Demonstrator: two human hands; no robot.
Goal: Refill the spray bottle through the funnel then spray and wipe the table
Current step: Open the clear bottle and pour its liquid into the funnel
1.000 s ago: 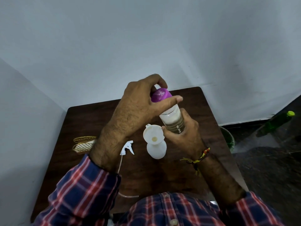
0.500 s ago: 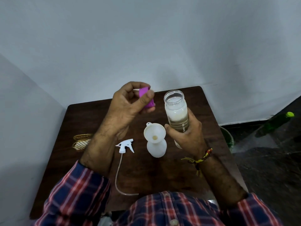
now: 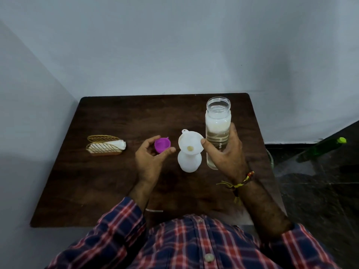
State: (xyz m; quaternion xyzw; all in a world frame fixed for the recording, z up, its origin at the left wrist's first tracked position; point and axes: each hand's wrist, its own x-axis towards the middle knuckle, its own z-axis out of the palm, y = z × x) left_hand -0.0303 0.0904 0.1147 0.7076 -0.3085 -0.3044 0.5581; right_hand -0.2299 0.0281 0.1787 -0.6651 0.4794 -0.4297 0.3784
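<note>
My left hand (image 3: 149,162) pinches the purple cap (image 3: 162,145), already off. My right hand (image 3: 226,154) is wrapped around the open jar (image 3: 218,131) of liquid near the table's (image 3: 108,183) right edge. The funnel (image 3: 190,144) sits in the white spray bottle (image 3: 189,162) mid-table. Pouring, spraying and wiping are left, I judge.

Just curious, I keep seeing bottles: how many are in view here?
3. A clear bottle held in the right hand, a white spray bottle under the funnel mid-table, and a green bottle lying on the floor at right. None seems hidden.
</note>
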